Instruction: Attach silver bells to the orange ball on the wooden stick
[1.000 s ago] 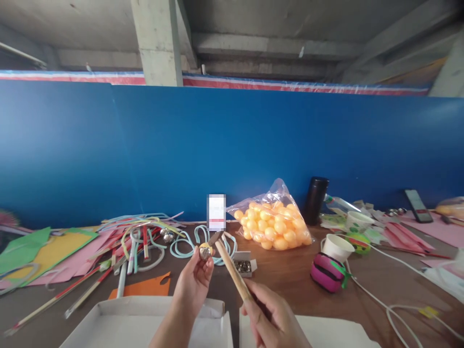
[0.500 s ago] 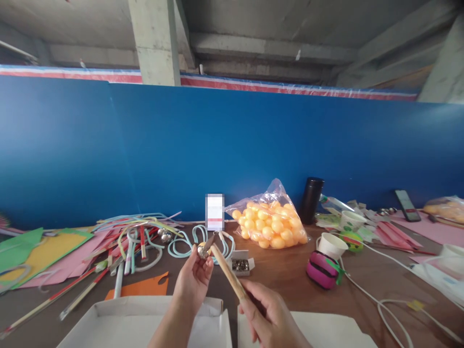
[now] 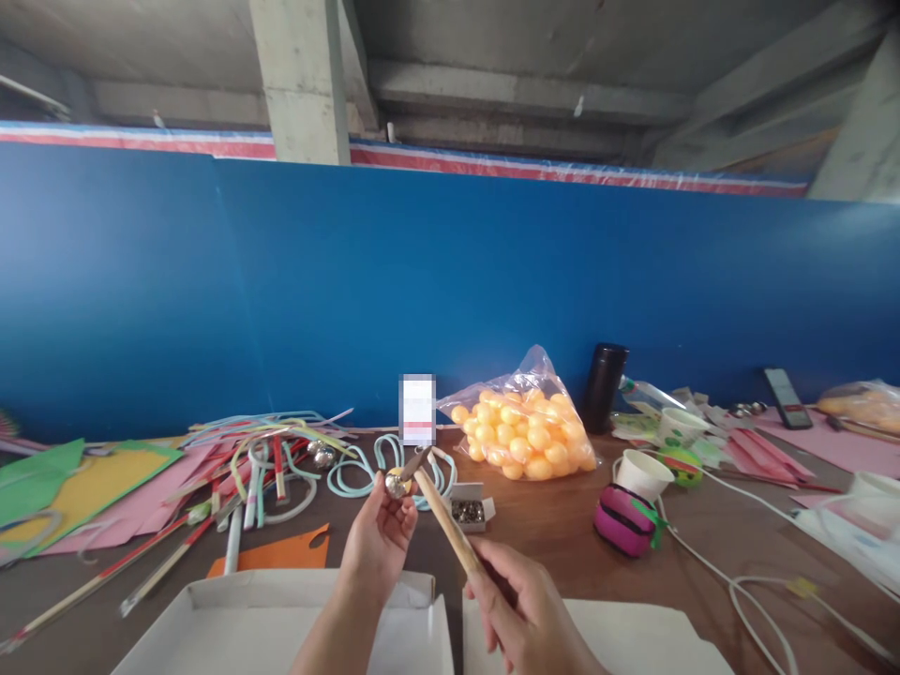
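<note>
My left hand is closed around a small shiny silver ball, pinched at the fingertips, with a yellow ball showing just behind it. In my right hand is a hammer, gripped low on its long wooden handle. Its dark, narrow metal head lies against or just over the top of the two balls; contact is hard to tell. Just right of the hammer is a small open box of tiny metal pieces. Light-blue cords lie looped behind my left hand.
White open boxes stand at the front edge. A clear bag of orange balls and a black bottle are at the back. To the right are a magenta pouch, a paper cup and white cable. Coloured sheets lie left.
The hammer's head has shifted slightly up and right over the balls. Both hands otherwise keep nearly the same place and the same grip.
</note>
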